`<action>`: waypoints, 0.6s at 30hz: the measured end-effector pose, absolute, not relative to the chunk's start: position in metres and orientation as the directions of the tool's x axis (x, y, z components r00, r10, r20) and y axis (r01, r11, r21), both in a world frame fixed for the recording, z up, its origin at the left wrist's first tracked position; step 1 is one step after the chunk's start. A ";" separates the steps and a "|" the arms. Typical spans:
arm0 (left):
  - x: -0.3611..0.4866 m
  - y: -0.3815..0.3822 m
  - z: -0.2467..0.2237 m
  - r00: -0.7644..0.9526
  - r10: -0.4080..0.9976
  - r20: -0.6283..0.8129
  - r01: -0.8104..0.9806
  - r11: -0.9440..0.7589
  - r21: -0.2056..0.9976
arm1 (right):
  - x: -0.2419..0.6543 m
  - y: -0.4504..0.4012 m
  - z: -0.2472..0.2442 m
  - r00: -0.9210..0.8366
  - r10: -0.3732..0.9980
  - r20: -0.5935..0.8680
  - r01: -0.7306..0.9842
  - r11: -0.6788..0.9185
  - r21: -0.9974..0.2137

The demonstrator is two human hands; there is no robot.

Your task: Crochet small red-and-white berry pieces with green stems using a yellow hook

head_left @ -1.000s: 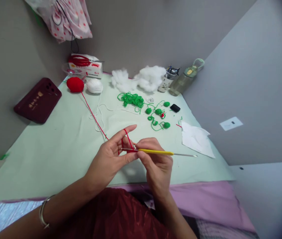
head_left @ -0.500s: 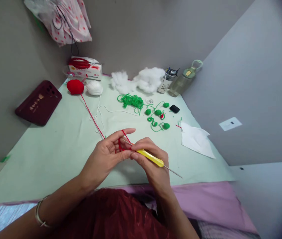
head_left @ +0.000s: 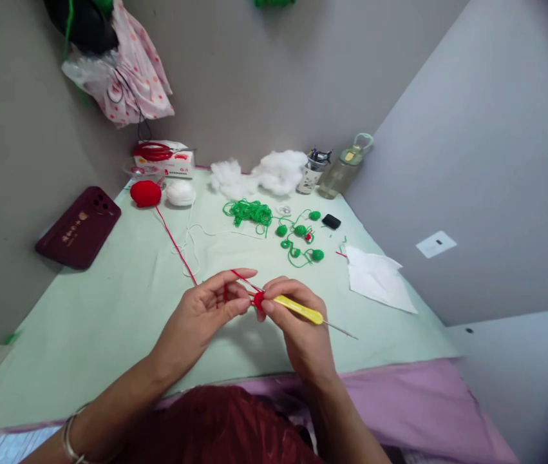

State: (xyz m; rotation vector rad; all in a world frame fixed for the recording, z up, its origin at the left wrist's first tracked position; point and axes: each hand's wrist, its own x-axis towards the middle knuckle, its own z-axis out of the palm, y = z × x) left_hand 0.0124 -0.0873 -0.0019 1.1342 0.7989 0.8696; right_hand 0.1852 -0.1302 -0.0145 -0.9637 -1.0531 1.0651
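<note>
My right hand (head_left: 302, 316) is closed around a crochet hook (head_left: 297, 309) with a yellow handle, its bare metal end sticking out to the lower right. Between the fingertips of both hands sits a small red crochet piece (head_left: 259, 300). My left hand (head_left: 210, 306) pinches at the left side of that piece, with red yarn (head_left: 177, 247) looped over its raised index finger. The yarn runs back to a red yarn ball (head_left: 145, 193) at the far left of the table. The hook's working tip is partly hidden by the fingers.
Behind the hands lie a white yarn ball (head_left: 180, 193), tangled green yarn (head_left: 249, 214), small green crocheted balls (head_left: 300, 230) and white stuffing (head_left: 281, 173). A phone (head_left: 79, 227) leans at left. A bottle (head_left: 344, 171), pen cup (head_left: 310, 177) and white paper (head_left: 377, 278) are on the right.
The view has tilted up slightly. The small red piece, mostly covered before, now shows between my fingertips, and my hands have turned a little around it.
</note>
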 end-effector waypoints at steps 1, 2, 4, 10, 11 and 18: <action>0.012 -0.087 -0.001 0.438 0.894 -0.095 -0.152 0.178 0.972 | 0.185 -0.130 -0.014 0.139 0.974 0.179 -0.198 0.204 -0.959; 0.013 -0.087 -0.001 0.429 0.899 -0.089 -0.133 0.160 0.978 | 0.185 -0.130 -0.013 0.132 0.977 0.168 -0.194 0.192 -0.962; 0.013 -0.087 -0.001 0.418 0.907 -0.055 -0.084 0.099 0.992 | 0.184 -0.130 -0.009 0.120 0.981 0.150 -0.174 0.169 -0.970; 0.011 -0.085 0.002 0.399 0.917 0.011 0.058 -0.037 0.998 | 0.180 -0.129 -0.003 0.160 0.975 0.151 -0.073 0.164 -0.984; 0.011 -0.085 0.003 0.394 0.919 0.018 0.069 -0.049 0.996 | 0.180 -0.129 -0.003 0.166 0.974 0.154 -0.070 0.168 -0.983; 0.013 -0.088 -0.005 0.439 0.866 0.239 0.150 -0.333 0.931 | 0.176 -0.131 -0.007 0.169 0.982 0.089 -0.139 0.113 -0.984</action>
